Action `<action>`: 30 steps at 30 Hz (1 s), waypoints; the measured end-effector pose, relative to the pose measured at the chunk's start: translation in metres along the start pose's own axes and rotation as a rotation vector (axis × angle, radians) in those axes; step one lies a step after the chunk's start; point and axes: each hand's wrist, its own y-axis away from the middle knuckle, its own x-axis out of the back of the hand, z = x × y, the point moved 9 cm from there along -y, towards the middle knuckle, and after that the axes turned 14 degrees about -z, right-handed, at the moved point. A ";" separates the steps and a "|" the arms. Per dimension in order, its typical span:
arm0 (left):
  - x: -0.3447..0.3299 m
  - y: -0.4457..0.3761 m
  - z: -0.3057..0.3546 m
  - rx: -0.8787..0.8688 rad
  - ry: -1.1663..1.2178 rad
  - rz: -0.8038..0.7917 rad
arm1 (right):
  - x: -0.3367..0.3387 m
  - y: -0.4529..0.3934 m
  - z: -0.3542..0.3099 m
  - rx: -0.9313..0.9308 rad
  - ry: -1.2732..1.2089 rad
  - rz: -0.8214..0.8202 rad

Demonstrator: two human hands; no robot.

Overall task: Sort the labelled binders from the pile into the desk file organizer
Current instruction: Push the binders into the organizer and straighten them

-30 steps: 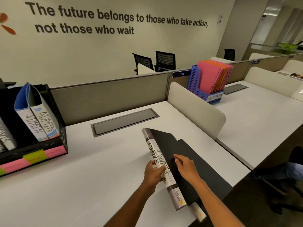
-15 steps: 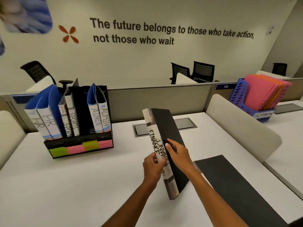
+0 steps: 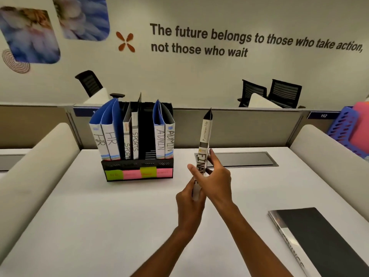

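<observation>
Finance binder (image 3: 205,134) stands upright in mid-air above the white bench (image 3: 99,216), spine toward the camera, held by both hands to the right of the black desk file organizer (image 3: 137,170). Only "FINA" of its handwritten label shows; the rest is hidden by the fingers. The left hand (image 3: 189,200) has its grip curled round the lower end of the spine, and the right hand (image 3: 214,180) has its grip wrapped round the spine just above, thumb on the left edge and fingers on the right cover. The binder is near the organizer but apart from it and touches nothing else.

In the organizer, two blue HR binders (image 3: 108,134) lean in the leftmost slot, two SPORTS binders (image 3: 132,136) stand next to them, then comes a dark slot whose contents cannot be made out, and two ADMIN binders (image 3: 164,136) fill the rightmost slot. Green and pink sticky labels (image 3: 137,173) line the organizer's front edge.

Another black binder (image 3: 313,236) lies flat on the bench at the lower right, well apart from the hands. A blue rack of pink folders (image 3: 351,126) sits at the far right, beyond a divider.
</observation>
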 end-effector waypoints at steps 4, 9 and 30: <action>0.017 0.001 0.003 -0.068 -0.077 -0.026 | -0.012 0.002 -0.019 0.063 0.077 0.102; 0.030 -0.005 0.001 -0.112 -0.138 -0.084 | -0.020 0.015 -0.035 0.081 0.076 0.221; 0.162 -0.034 -0.134 0.192 -0.511 -0.102 | -0.049 0.000 -0.110 0.235 -0.082 0.349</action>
